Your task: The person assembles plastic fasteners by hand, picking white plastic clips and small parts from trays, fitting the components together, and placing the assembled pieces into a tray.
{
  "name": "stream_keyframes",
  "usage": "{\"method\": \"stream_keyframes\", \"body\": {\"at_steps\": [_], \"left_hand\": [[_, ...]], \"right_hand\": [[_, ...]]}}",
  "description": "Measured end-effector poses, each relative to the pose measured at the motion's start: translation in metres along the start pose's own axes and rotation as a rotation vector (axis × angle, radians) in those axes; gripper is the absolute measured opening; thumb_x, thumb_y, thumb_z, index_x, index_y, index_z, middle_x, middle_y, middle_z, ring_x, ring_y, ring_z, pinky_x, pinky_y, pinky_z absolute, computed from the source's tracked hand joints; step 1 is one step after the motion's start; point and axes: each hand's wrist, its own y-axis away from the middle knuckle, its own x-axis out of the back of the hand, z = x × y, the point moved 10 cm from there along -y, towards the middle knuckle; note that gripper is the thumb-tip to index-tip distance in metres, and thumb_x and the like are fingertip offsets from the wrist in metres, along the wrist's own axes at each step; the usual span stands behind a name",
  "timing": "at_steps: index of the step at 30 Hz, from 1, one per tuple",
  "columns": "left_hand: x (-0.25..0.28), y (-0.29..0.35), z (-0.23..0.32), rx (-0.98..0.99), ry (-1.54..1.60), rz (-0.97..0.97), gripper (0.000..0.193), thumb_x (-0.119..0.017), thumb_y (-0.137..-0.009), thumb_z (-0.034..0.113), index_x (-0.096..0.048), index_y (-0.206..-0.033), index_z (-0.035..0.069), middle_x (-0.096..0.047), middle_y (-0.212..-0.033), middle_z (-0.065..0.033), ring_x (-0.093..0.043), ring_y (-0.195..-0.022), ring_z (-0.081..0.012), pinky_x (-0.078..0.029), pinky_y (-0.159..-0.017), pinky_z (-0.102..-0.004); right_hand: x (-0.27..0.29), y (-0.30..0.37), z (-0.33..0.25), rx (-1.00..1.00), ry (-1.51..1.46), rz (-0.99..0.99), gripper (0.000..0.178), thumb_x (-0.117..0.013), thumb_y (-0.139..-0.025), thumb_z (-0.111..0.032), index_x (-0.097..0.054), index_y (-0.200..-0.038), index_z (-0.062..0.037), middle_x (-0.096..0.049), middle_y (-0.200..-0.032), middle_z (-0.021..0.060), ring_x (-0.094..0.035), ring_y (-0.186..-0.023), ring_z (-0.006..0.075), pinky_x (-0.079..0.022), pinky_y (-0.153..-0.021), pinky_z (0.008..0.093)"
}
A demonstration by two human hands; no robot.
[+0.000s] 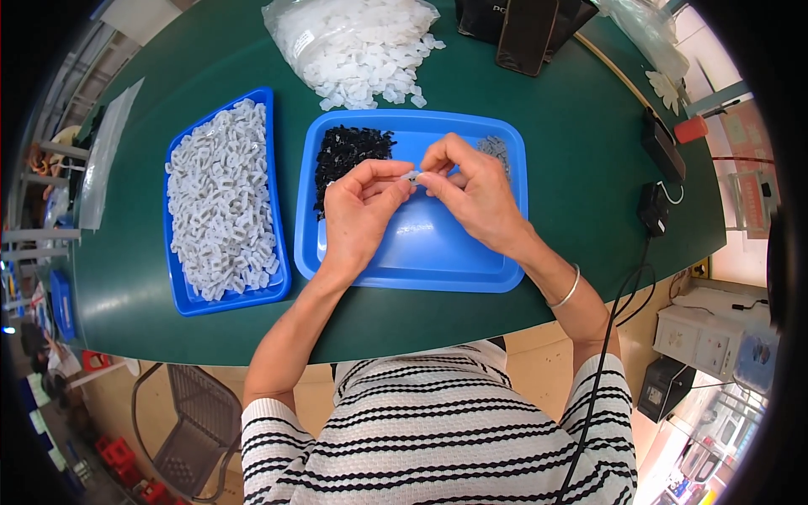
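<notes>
Over the middle of a light blue tray (412, 273), my left hand (362, 206) and my right hand (475, 194) meet fingertip to fingertip. Between them they pinch a small pale grey plastic part (411, 177), mostly covered by the fingers. Black small parts (353, 151) lie heaped in the tray's left side, partly behind my left hand. A little pile of grey small parts (492, 150) sits in its far right corner, partly hidden by my right hand. Left of this tray, a darker blue tray (231, 305) is full of pale grey plastic pieces (223, 202).
A clear bag (307, 42) spills translucent white pieces (370, 71) at the table's far side. Beside it a dark phone (528, 34) leans on a black item. A black cable (619, 303) hangs over the right edge of the green table (581, 160). A chair (189, 421) stands at lower left.
</notes>
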Motion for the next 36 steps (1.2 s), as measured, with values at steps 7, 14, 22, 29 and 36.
{"method": "stream_keyframes", "body": {"at_steps": [7, 14, 22, 29, 36], "left_hand": [[-0.001, 0.002, 0.002, -0.01, -0.087, -0.01, 0.02, -0.066, -0.088, 0.001, -0.065, -0.108, -0.003, -0.07, -0.094, -0.0076, -0.064, -0.082, -0.0108, -0.052, -0.078, -0.0231], [-0.004, 0.004, 0.0, -0.017, 0.0, -0.052, 0.019, -0.065, -0.089, 0.0, -0.067, -0.108, -0.003, -0.071, -0.092, -0.0085, -0.067, -0.083, -0.0112, -0.055, -0.075, -0.0232], [-0.004, 0.0, -0.002, -0.04, 0.07, -0.074, 0.018, -0.061, -0.092, 0.002, -0.067, -0.108, -0.002, -0.07, -0.094, -0.0083, -0.067, -0.083, -0.0118, -0.055, -0.074, -0.0233], [0.101, -0.002, 0.099, -0.502, -0.449, 0.339, 0.017, -0.062, -0.092, 0.006, -0.068, -0.108, 0.003, -0.071, -0.091, -0.0051, -0.064, -0.081, -0.0099, -0.052, -0.073, -0.0234], [0.174, 0.029, 0.125, -0.742, -1.499, 0.568, 0.012, -0.064, -0.085, 0.001, -0.068, -0.095, 0.006, -0.07, -0.091, -0.0105, -0.068, -0.083, -0.0291, -0.053, -0.073, -0.0358]], "right_hand": [[-0.008, -0.006, 0.023, -0.159, -0.33, -0.119, 0.014, -0.067, -0.087, -0.002, -0.056, -0.096, -0.0009, -0.06, -0.089, 0.0033, -0.06, -0.076, 0.0095, -0.055, -0.069, 0.0224], [-0.015, -0.002, 0.032, -0.214, -0.442, -0.218, 0.016, -0.07, -0.087, -0.008, -0.056, -0.094, -0.0024, -0.058, -0.085, 0.0015, -0.059, -0.075, 0.0069, -0.053, -0.066, 0.0205], [-0.015, -0.004, 0.027, -0.161, -0.276, -0.174, 0.016, -0.071, -0.086, -0.007, -0.055, -0.087, -0.003, -0.056, -0.08, -0.0004, -0.054, -0.07, 0.0057, -0.047, -0.061, 0.0199], [0.033, -0.017, 0.013, -0.097, -0.088, -0.06, 0.013, -0.063, -0.09, -0.011, -0.064, -0.084, 0.0001, -0.06, -0.078, 0.0004, -0.053, -0.067, 0.0063, -0.048, -0.061, 0.023], [0.0, -0.049, 0.003, 0.347, 0.639, -0.115, 0.011, -0.061, -0.086, -0.007, -0.068, -0.09, 0.0011, -0.066, -0.084, 0.0161, -0.063, -0.076, 0.031, -0.051, -0.071, 0.0383]]}}
